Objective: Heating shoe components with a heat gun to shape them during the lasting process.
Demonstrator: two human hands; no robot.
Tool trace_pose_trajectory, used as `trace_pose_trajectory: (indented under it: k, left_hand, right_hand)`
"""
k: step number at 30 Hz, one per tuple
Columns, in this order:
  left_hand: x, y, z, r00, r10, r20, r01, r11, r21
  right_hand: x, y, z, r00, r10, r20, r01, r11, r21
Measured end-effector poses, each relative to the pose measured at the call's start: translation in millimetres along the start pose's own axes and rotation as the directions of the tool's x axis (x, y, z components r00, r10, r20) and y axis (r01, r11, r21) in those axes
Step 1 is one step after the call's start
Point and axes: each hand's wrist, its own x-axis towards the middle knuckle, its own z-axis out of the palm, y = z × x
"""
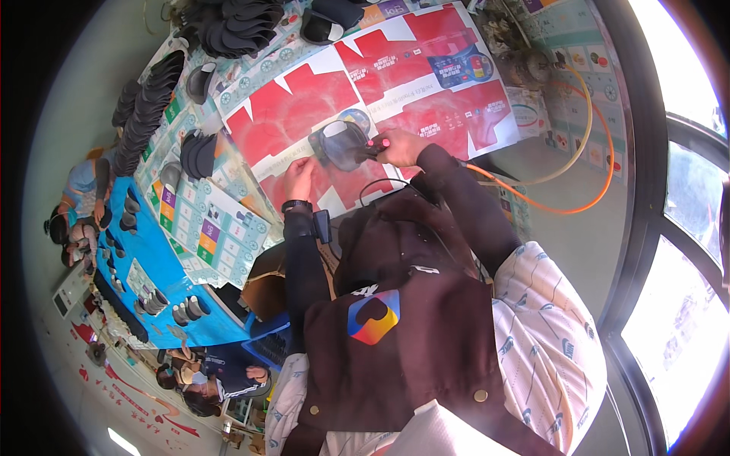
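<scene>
A dark grey, curved, shell-like piece [344, 146] with a pale patch lies in front of me over flattened red-and-white card. Just right of it, my right hand [404, 147] is closed round a small black hand tool [372, 149] with pink ends, which meets the piece's right edge. My left hand [299, 181] is at the lower left of the piece, thumb and fingertips drawn together. Whatever sits between those fingertips is too small to make out. An orange hose [532, 202] runs up to beside my right wrist.
Stacks of similar dark pieces [156, 99] stand along the left, with another pile [242, 29] at the far edge. Printed sheets [220, 232] cover the near left. A blue table [171, 266] with more pieces lies beyond. People [201, 380] sit farther left; a window [677, 319] is right.
</scene>
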Motion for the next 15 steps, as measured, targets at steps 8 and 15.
trace_pose_trajectory:
  k: [8,15]
  left_hand:
    - [32.4,-6.6,9.7,0.998,0.064,-0.004,-0.06,0.955,0.291]
    - [9.2,23.6,49.4,0.976,0.208,0.062,-0.21,0.841,0.498]
  right_hand:
    - [-20.4,-25.1,-19.7,0.962,0.068,-0.264,0.006,0.963,0.27]
    - [-30.4,29.9,-7.7,0.919,0.097,-0.383,0.074,0.91,0.408]
